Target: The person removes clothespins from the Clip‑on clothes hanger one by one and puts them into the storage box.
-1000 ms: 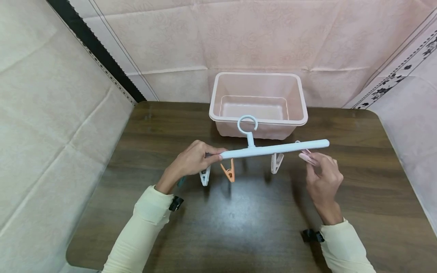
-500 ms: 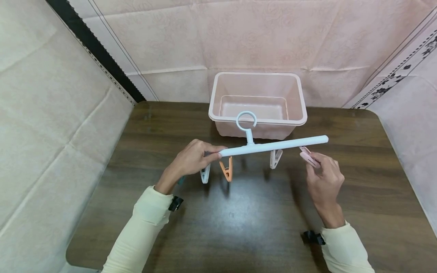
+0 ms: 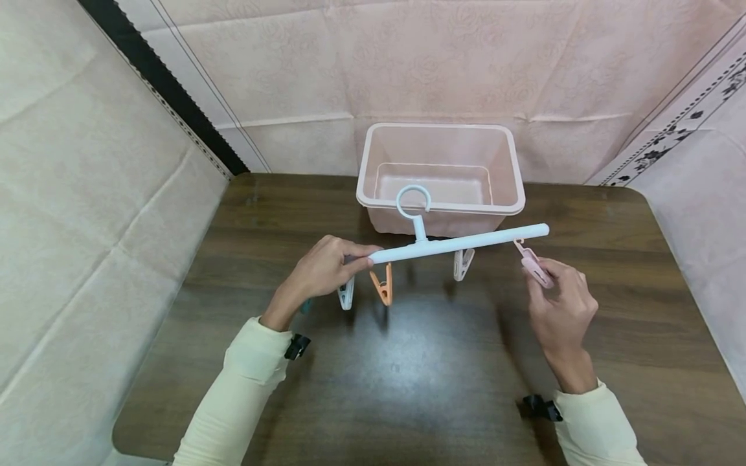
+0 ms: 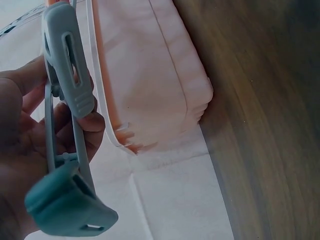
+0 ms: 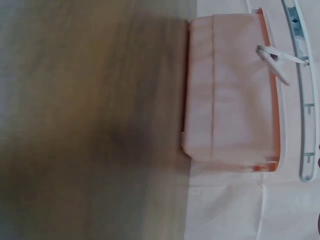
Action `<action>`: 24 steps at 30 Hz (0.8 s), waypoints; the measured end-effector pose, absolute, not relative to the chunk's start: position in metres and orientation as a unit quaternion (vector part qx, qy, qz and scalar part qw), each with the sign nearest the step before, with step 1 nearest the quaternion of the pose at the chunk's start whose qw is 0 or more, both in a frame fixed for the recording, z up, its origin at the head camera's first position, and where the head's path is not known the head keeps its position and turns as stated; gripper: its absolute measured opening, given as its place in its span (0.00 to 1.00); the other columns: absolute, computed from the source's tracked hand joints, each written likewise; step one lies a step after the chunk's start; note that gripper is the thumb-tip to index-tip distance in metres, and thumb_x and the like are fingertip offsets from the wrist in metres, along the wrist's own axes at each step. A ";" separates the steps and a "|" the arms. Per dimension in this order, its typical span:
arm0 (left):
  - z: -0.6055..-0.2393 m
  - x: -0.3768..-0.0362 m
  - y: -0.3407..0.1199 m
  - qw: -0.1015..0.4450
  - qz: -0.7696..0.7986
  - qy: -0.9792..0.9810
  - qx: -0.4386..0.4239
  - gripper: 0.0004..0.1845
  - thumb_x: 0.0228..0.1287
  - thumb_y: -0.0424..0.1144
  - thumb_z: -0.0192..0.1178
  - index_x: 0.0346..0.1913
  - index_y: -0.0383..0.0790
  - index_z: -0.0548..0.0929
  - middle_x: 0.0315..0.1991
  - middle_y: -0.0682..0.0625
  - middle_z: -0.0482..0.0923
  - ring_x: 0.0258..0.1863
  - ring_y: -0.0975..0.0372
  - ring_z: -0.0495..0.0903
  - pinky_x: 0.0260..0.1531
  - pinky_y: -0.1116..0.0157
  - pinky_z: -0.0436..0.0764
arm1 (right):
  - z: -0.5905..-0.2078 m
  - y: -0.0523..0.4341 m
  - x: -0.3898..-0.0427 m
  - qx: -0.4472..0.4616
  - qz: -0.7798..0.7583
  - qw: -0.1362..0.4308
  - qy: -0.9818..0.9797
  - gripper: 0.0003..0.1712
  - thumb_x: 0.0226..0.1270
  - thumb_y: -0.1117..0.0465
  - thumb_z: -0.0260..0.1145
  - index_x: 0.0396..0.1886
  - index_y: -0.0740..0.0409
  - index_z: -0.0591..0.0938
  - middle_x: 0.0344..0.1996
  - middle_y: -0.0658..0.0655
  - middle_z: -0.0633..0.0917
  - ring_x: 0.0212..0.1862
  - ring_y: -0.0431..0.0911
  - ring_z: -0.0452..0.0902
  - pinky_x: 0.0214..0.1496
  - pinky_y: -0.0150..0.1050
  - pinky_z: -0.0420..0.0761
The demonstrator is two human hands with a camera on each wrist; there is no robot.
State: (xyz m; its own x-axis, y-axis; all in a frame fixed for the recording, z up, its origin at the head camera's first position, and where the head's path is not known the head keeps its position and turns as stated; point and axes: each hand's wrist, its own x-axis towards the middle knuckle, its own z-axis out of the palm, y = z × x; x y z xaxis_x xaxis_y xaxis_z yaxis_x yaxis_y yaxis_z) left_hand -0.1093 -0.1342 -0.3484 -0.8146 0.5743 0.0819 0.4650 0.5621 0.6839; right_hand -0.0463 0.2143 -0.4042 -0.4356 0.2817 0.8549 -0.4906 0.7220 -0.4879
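My left hand [image 3: 322, 270] grips the left end of a light blue clip hanger [image 3: 460, 244], whose hook points away from me. From the bar hang an orange clip [image 3: 382, 288], a pale grey clip [image 3: 346, 295], a whitish clip [image 3: 462, 265] and, largely behind the left hand, a teal clip [image 4: 70, 202]. The left wrist view shows the grey clip [image 4: 67, 60] up close. Near the bar's right end, my right hand [image 3: 561, 307] pinches a pink clip [image 3: 536, 268]. Its small hooked end is close under the bar; I cannot tell whether they touch.
A pink plastic basin [image 3: 440, 210] stands at the back of the dark wooden table [image 3: 402, 401], just behind the hanger. Pale patterned cloth [image 3: 437, 65] hangs behind and at both sides.
The hanger has drifted left and away from me in the left hand. My right hand has moved slightly right, and more of the pink clip now shows below the bar.
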 end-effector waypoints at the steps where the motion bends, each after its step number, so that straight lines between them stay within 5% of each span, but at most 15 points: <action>1: -0.349 -0.109 -0.135 0.076 0.364 0.880 0.295 0.16 0.70 0.34 0.64 0.58 0.38 0.85 0.48 0.47 0.86 0.15 0.68 0.61 0.15 0.69 0.59 | -0.402 0.215 -0.047 0.072 0.367 0.525 -0.765 0.13 0.44 0.81 0.76 0.30 0.75 0.82 0.31 0.68 0.86 0.29 0.65 0.79 0.45 0.29 0.69; 5: -0.350 -0.108 -0.136 0.081 0.366 0.878 0.298 0.15 0.70 0.34 0.64 0.57 0.39 0.86 0.50 0.47 0.85 0.14 0.68 0.59 0.15 0.69 0.60 | -0.394 0.216 -0.053 0.088 0.369 0.516 -0.768 0.15 0.44 0.79 0.77 0.32 0.75 0.82 0.32 0.69 0.86 0.30 0.65 0.79 0.46 0.29 0.69; 13: -0.350 -0.107 -0.140 0.088 0.360 0.881 0.295 0.16 0.69 0.35 0.65 0.58 0.41 0.86 0.36 0.49 0.87 0.12 0.69 0.56 0.14 0.70 0.58 | -0.360 0.211 -0.071 0.086 0.392 0.493 -0.772 0.11 0.50 0.77 0.76 0.31 0.75 0.82 0.36 0.68 0.85 0.38 0.63 0.79 0.48 0.26 0.70; 24: -0.348 -0.103 -0.140 0.093 0.357 0.886 0.280 0.16 0.70 0.35 0.64 0.58 0.44 0.86 0.23 0.56 0.80 0.12 0.68 0.55 0.14 0.70 0.56 | -0.341 0.213 -0.093 0.117 0.394 0.457 -0.789 0.13 0.54 0.72 0.76 0.38 0.73 0.84 0.34 0.67 0.84 0.36 0.59 0.76 0.45 0.27 0.67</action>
State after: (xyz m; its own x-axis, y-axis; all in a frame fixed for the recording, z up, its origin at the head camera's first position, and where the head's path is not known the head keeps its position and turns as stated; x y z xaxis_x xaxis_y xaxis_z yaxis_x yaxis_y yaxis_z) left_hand -0.1031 -0.1402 -0.3480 -0.8265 0.5619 0.0352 0.4295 0.5888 0.6848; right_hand -0.0926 0.2130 -0.3406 -0.5545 0.1760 0.8133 -0.5452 0.6615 -0.5149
